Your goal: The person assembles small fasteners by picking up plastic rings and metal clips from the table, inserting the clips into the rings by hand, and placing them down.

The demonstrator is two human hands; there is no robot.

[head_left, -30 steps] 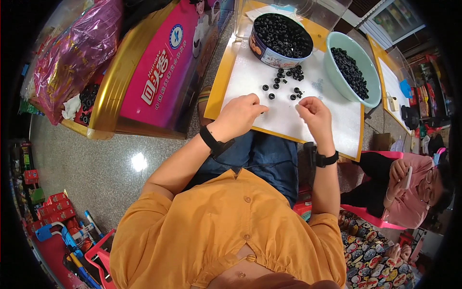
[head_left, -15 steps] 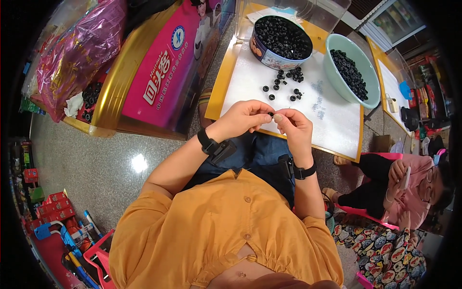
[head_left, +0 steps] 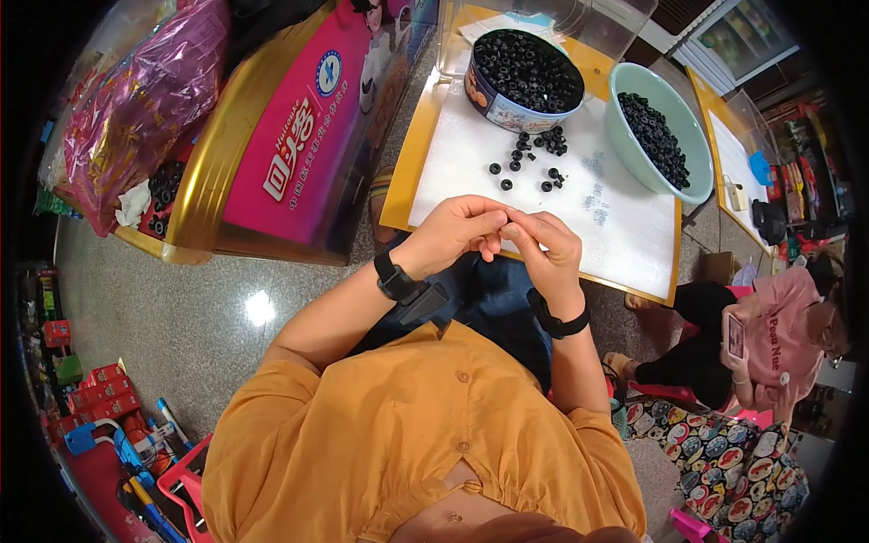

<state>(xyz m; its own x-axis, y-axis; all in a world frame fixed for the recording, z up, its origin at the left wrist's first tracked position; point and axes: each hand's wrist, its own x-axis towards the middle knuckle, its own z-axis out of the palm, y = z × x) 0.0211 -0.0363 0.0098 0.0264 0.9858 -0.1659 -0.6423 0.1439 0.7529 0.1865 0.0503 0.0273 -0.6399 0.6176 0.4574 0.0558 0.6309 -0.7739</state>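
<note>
My left hand (head_left: 460, 233) and my right hand (head_left: 552, 255) meet fingertip to fingertip over the near edge of a white-topped table (head_left: 444, 172). Both are closed in a pinch around a small black part, which the fingers now almost wholly hide. Just beyond them, several loose black ring-shaped parts (head_left: 506, 185) lie scattered on the white surface. Behind these stands a round printed tin (head_left: 525, 119), filled with similar black rings (head_left: 529, 68). A mint-green bowl (head_left: 632, 156), to its right, holds more small black pieces (head_left: 654, 143).
A pink display counter with a gold edge (head_left: 195, 199) stands at the left, a shiny purple plastic bag (head_left: 145, 100) on top. At the right, a person in a pink shirt (head_left: 783, 317) sits holding a phone (head_left: 735, 335). A clear plastic box (head_left: 597, 32) stands at the table's back.
My fingers have closed further over the black part, which showed between them before. My right hand has tilted slightly toward the left. The seated person's phone has turned and lowered.
</note>
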